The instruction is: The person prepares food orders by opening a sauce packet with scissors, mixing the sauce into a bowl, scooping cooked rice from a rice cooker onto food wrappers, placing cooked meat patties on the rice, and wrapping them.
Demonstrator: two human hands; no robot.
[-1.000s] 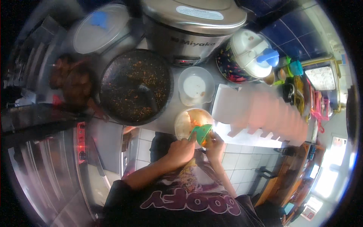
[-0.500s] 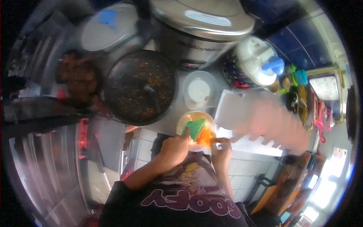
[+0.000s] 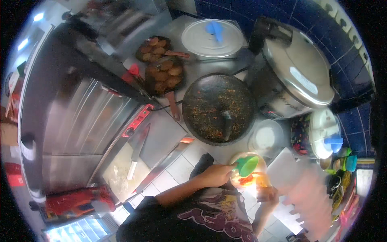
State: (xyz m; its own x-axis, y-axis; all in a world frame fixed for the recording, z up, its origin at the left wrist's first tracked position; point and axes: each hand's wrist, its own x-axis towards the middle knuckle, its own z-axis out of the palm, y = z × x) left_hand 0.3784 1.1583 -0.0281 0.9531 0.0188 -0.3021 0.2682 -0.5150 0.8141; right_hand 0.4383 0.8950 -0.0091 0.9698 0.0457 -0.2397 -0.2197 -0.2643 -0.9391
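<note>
In my left hand (image 3: 217, 175) is a green plastic scoop (image 3: 247, 165), its cup tilted over a pale bowl (image 3: 263, 164). Orange food (image 3: 246, 179) lies in the bowl, close below the scoop. At the bowl's near right side, my right hand (image 3: 267, 194) has its fingers curled closed; blur and glare hide what they grip. The bowl is held close to my body, at the counter's edge. Just beyond it stands a round translucent container (image 3: 267, 136) with a pale bottom.
A big dark pan (image 3: 217, 107) with crumbs and a utensil stands beyond my hands. Two small pans (image 3: 165, 74) hold browned rounds. Behind are a lidded pot (image 3: 213, 38) and a large steel cooker (image 3: 300, 76). Leftward, a knife (image 3: 139, 151) lies across a cutting board (image 3: 121, 177).
My view has swung left, so the counter things appear farther right and the knife and board show. The green scoop has tilted, its cup opening showing more. Both hands stay at the bowl.
</note>
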